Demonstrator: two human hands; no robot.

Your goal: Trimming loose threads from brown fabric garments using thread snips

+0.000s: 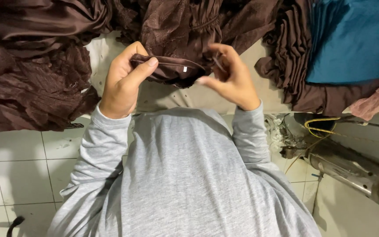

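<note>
Hands up at the table edge, both busy on 1 folded piece of dark brown cloth [172, 70]. Left hand [121, 81] sits at 9 o'clock of that fold, thumb pressed on top and fingers curled under, clamped firmly on the hem. Right hand [229, 77] is at 3 o'clock of it, blurred with motion; its fingertips look pinched around something thin and pale (a thread or a small tool, too smeared to say which), and its lower fingers touch the cloth's end. So the cloth is lifted just off the cream table [176, 98], stretched between the 2 hands, close in front of the grey sweater [185, 175].

Step in hand, by my reading: fine work on the hem, checking or trimming along its edge. The next move calls for a steady left grip and a careful, small motion from the right.

Around them: brown garments [31, 57] heaped at 10 o'clock, teal fabric [356, 39] at 2 o'clock, a metal machine part [343, 164] low at 4 o'clock, over a white tiled floor [14, 166].
</note>
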